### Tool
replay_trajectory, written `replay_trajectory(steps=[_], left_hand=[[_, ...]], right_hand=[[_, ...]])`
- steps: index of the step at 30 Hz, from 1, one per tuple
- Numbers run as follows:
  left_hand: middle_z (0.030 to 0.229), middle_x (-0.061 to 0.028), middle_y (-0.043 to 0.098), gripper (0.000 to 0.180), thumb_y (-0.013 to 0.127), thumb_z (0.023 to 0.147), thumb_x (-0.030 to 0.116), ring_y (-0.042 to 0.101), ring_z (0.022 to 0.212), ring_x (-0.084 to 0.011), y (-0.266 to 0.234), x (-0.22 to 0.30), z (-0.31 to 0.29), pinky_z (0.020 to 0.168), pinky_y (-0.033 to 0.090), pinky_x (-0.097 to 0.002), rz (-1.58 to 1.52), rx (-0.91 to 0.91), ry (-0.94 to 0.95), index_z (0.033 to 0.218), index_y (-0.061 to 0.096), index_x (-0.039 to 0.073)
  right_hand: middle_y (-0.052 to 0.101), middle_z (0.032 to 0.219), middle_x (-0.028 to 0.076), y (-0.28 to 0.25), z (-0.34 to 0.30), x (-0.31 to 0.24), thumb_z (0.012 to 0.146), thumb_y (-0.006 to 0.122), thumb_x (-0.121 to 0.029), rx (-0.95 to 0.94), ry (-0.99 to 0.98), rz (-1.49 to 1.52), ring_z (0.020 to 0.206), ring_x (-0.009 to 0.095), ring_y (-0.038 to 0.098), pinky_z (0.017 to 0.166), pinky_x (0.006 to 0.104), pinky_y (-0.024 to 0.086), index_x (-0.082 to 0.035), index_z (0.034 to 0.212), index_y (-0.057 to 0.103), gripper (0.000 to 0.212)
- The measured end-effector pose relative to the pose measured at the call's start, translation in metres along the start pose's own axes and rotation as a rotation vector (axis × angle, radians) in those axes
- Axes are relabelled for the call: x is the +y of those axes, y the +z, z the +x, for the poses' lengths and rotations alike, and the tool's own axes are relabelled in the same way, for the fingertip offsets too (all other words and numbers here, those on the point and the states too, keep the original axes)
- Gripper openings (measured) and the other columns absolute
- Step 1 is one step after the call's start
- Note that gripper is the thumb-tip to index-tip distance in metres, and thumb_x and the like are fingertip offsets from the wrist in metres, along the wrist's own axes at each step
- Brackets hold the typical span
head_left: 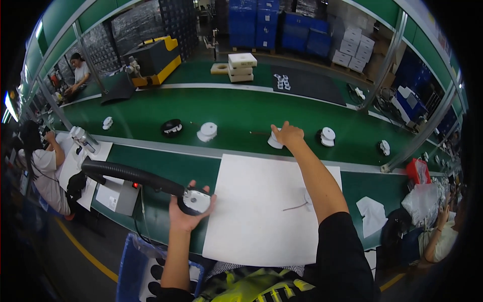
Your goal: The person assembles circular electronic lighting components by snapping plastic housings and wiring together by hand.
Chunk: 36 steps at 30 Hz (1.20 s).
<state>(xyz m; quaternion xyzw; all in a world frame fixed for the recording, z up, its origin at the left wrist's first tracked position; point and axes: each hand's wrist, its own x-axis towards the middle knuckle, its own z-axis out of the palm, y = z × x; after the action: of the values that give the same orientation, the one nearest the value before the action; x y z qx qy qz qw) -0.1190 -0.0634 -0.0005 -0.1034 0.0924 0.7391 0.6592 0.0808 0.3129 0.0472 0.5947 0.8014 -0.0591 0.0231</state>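
Note:
My left hand (188, 211) is wrapped round a round black device with a white face (196, 201), holding it from below and the sides. The end of a black flexible hose (133, 173) meets the top of this device. Stretched out over the green belt, my right hand (290, 135) grips a white round part (274, 140) that sits on the belt. My fingers hide some of that part. On the white sheet (251, 216), a small white piece with a thin wire (297, 207) lies partly behind my right forearm.
Along the green belt (241, 108) stand more white parts (207, 132) and a black one (171, 128). A grey-white box (119, 195) supports the hose. Below left, a blue bin (132, 267) holds dark round pieces. People sit at both sides; white cloth (371, 215) lies to the right.

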Motion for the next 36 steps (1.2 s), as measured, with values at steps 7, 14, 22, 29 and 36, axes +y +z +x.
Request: replay_trajectory(steps=[7, 14, 22, 29, 36], left_hand=[[0.144, -0.0256, 0.042, 0.064, 0.045, 0.092, 0.061, 0.033, 0.134, -0.0528, -0.013, 0.005, -0.001, 0.104, 0.031, -0.0701, -0.180, -0.183, -0.061, 0.138, 0.053, 0.017], [0.143, -0.0293, 0.042, 0.063, 0.044, 0.093, 0.059, 0.036, 0.133, -0.0520, 0.005, -0.013, -0.006, 0.106, 0.029, -0.0698, 0.018, -0.177, 0.022, 0.142, 0.047, 0.019], [0.143, -0.0312, 0.040, 0.067, 0.038, 0.094, 0.060, 0.048, 0.124, -0.0485, -0.028, -0.053, -0.092, 0.083, 0.049, -0.0565, -0.062, -0.247, -0.103, 0.150, 0.034, 0.022], [0.140, -0.0356, 0.041, 0.069, 0.036, 0.096, 0.059, 0.052, 0.118, -0.0523, -0.050, -0.083, -0.147, 0.083, 0.050, -0.0584, -0.127, -0.171, -0.028, 0.150, 0.033, 0.017], [0.143, -0.0311, 0.041, 0.078, 0.040, 0.092, 0.063, 0.037, 0.133, -0.0515, -0.066, -0.075, -0.193, 0.092, 0.042, -0.0657, -0.073, -0.063, 0.116, 0.149, 0.034, 0.010]], right_hand=[[0.061, 0.125, 0.022, -0.001, 0.031, -0.019, 0.089, 0.055, -0.045, -0.169, -0.200, -0.106, 0.112, 0.037, 0.062, 0.091, 0.0469, 0.052, -0.005, 0.144, 0.033, 0.071], [0.057, 0.109, 0.032, 0.020, 0.001, 0.005, 0.092, 0.057, -0.034, 0.139, -0.364, -0.089, 0.099, 0.045, 0.062, 0.088, 0.0497, 0.051, -0.015, 0.140, 0.036, 0.056], [0.059, 0.099, -0.003, 0.029, -0.174, -0.110, 0.102, 0.024, -0.059, -0.584, -0.370, 1.444, 0.082, 0.009, 0.055, 0.058, 0.0250, 0.041, -0.031, 0.134, 0.045, 0.048], [0.062, 0.094, -0.005, 0.081, -0.228, -0.164, 0.104, 0.032, -0.040, -0.992, -0.235, 1.920, 0.068, 0.009, 0.055, 0.046, 0.0225, 0.029, -0.033, 0.120, 0.057, 0.031], [0.061, 0.090, 0.006, 0.087, -0.263, -0.158, 0.102, 0.032, -0.047, -1.093, -0.149, 2.065, 0.062, 0.013, 0.050, 0.045, 0.0241, 0.030, -0.025, 0.118, 0.059, 0.038]])
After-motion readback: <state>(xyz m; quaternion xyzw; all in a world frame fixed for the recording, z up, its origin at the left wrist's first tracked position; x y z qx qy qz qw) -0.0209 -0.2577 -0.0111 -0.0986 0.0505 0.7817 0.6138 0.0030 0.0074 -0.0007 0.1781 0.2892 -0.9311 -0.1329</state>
